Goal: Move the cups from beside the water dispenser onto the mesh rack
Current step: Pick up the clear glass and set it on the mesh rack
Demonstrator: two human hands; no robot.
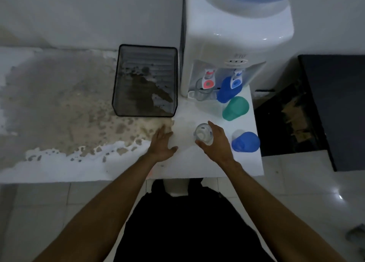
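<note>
Head view: your right hand (214, 141) grips the clear cup (203, 136), fingers wrapped around it.
Your left hand (163, 143) lies flat and spread on the counter (59, 163), holding nothing. The mesh rack (145, 80) sits beside the water dispenser (227, 54) (nothing in it). A green cup (235, 108) and two blue cups (245, 142) (227, 91) stand nearby.

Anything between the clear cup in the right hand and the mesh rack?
Only the left hand, resting open on the counter between the clear cup in the right hand and the mesh rack. The rack itself looks empty.
</note>
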